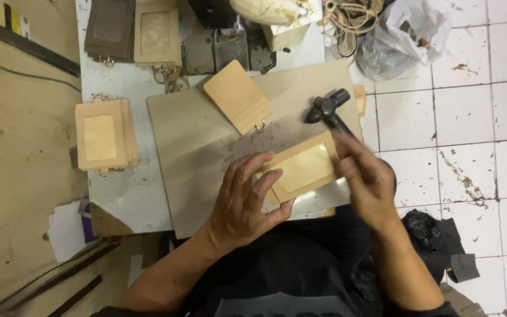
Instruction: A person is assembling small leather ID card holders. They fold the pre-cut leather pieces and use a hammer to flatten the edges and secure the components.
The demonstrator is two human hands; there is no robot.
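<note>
My left hand (246, 198) presses down on the left edge of a tan leather card holder (302, 168) with a clear window, lying on a beige work board (206, 132). My right hand (364, 179) grips the handle of a black hammer (326, 108), whose head hangs just above and to the right of the holder. The right hand is blurred. Another tan card holder (237, 96) with a metal ring lies face down further back on the board.
A stack of tan windowed holders (105, 136) sits at the left of the white table (118, 194). Dark and tan holders (133, 32) lie at the back, beside a dark machine (224, 44). A plastic bag (403, 35) and cords rest on the tiled floor (470, 135) to the right.
</note>
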